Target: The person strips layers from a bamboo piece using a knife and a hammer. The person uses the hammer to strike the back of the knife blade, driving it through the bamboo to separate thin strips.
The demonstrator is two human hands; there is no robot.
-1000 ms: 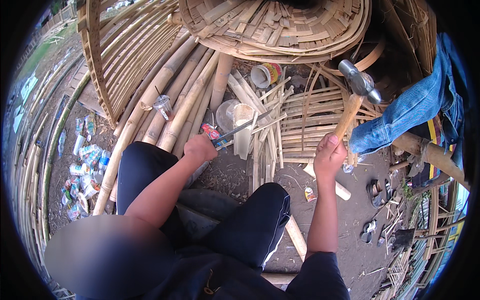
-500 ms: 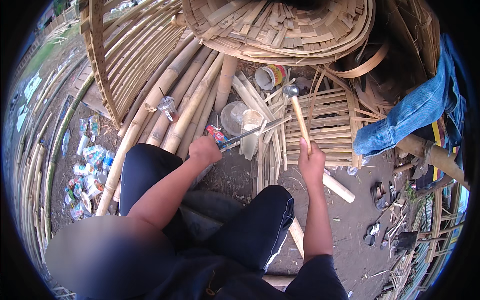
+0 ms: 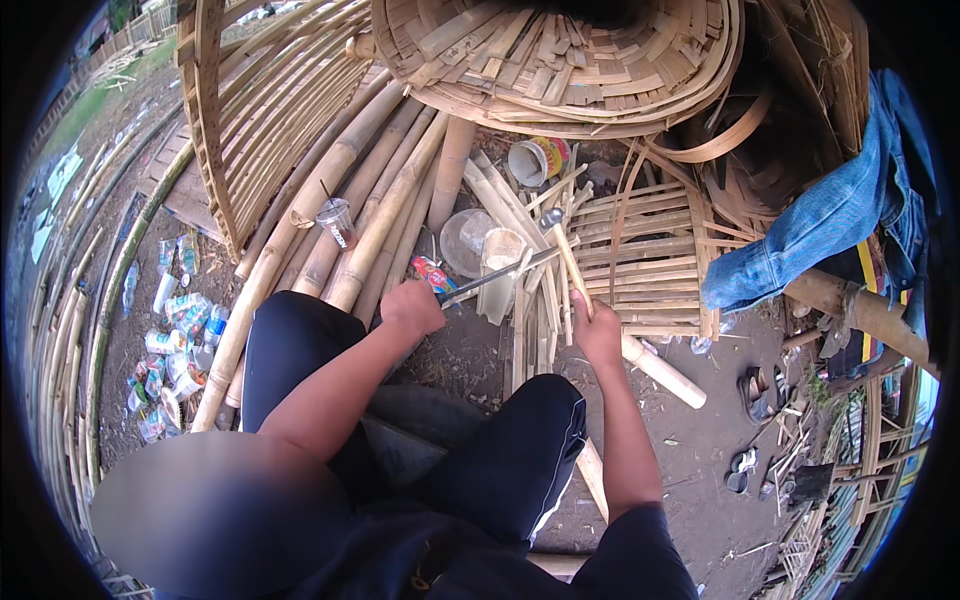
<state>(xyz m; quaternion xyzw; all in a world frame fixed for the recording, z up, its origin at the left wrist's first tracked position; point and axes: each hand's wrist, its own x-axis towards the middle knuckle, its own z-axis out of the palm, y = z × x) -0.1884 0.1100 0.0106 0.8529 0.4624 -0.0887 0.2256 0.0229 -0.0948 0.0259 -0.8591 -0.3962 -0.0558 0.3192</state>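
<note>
My left hand (image 3: 412, 308) is closed in a fist around the near end of a long, narrow metal blade (image 3: 482, 284), its grip hidden by the fingers. The blade slants up to the right, over a pile of split bamboo strips (image 3: 537, 322). A hammer (image 3: 570, 260) with a pale wooden handle is gripped in my right hand (image 3: 598, 330). Its metal head is up, beyond the blade's far end, and the handle crosses near that end; I cannot tell whether they touch. A slatted bamboo panel (image 3: 645, 248) lies just right of the hammer.
Bamboo poles (image 3: 350, 262) lie at the left, carrying a plastic cup (image 3: 336, 222). A large woven basket (image 3: 560, 85) stands ahead. A tub (image 3: 538, 161) sits below it. Blue denim (image 3: 800, 240) hangs at the right. Plastic bottles (image 3: 190, 335) litter the far left ground.
My right hand has brought the hammer left and slightly down, its head swinging toward the blade's far end. My left hand and the blade have barely moved.
</note>
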